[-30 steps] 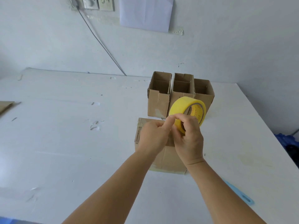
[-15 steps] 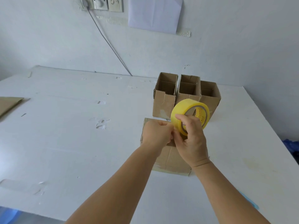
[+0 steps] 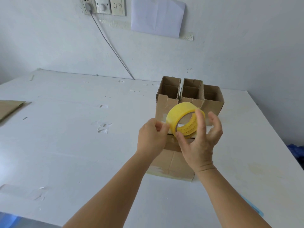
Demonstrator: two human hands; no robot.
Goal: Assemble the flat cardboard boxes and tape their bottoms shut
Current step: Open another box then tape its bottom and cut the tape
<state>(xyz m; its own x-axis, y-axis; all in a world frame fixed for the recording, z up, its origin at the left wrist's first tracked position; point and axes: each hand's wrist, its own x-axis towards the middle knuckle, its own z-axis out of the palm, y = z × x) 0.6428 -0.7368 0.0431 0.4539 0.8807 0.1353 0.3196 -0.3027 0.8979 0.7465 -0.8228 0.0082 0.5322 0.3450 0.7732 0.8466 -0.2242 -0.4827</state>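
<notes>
Head view shows your right hand (image 3: 199, 142) holding the yellow tape roll (image 3: 185, 120) up above the bench (image 3: 65, 145), thumb at the roll's lower edge and the index finger laid across its open side, while the other fingers stand spread and loose behind it. That grip is a light pinch on the roll, not a full wrap. Your left hand (image 3: 152, 137) sits just beside the roll on its left, fingers curled, thumb and fingertip pinched together at the roll's outer face where the tape end lies; the strip itself is too clear to make out.

Directly below your hands lies the cardboard box (image 3: 171, 163) you are working on, resting on the bench with a broad brown face turned up and pale tape along its near edge. Your hands hide its far part. Behind it, near the wall, three open boxes (image 3: 190, 97) stand upright in a row, touching side by side, mouths up.

Far left on the bench a flat cardboard sheet (image 3: 9, 107) lies partly out of frame. On the wall, a cable (image 3: 111, 48) runs down from a socket plate (image 3: 102, 5), and a white paper sheet (image 3: 157, 15) hangs beside it.
</notes>
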